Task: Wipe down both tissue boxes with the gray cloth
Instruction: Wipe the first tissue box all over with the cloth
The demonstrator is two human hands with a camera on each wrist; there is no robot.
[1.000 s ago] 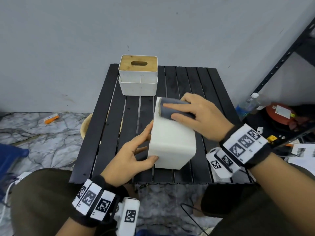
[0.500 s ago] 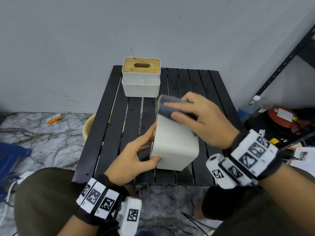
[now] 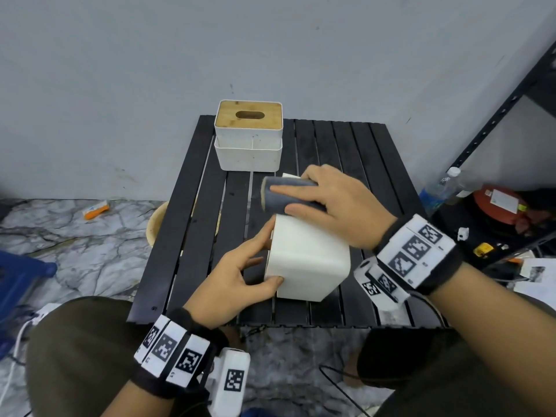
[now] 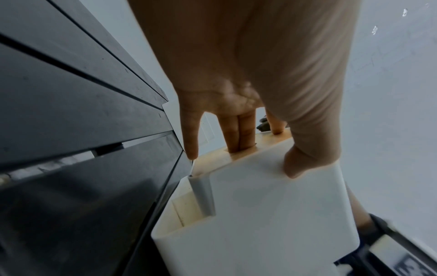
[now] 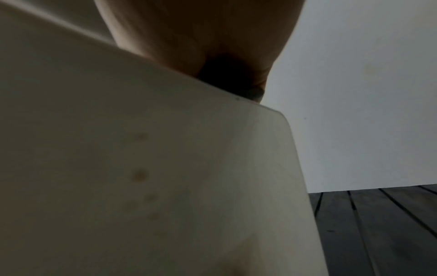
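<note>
A white tissue box [image 3: 310,260] lies turned on its side on the black slatted table [image 3: 186,242], near the front edge. My left hand [image 3: 240,275] grips its left face: in the left wrist view the thumb [image 4: 305,160] presses the white wall and two fingers [image 4: 238,134] reach into the wooden lid's slot. My right hand [image 3: 334,206] holds the folded gray cloth [image 3: 282,195] at the box's far upper edge. The right wrist view shows only the box wall [image 5: 141,168] and a dark bit of cloth [image 5: 253,93]. A second tissue box [image 3: 249,135] with a bamboo lid stands at the table's back.
A gray wall rises right behind the table. A black metal shelf [image 3: 496,121] stands to the right, with a water bottle [image 3: 442,191], a red item [image 3: 499,206] and papers on the floor below it. A round tan basin [image 3: 156,221] sits under the table's left side.
My right hand has slid the cloth away from me along the top of the box, to its far edge. The left hand keeps its hold on the box.
</note>
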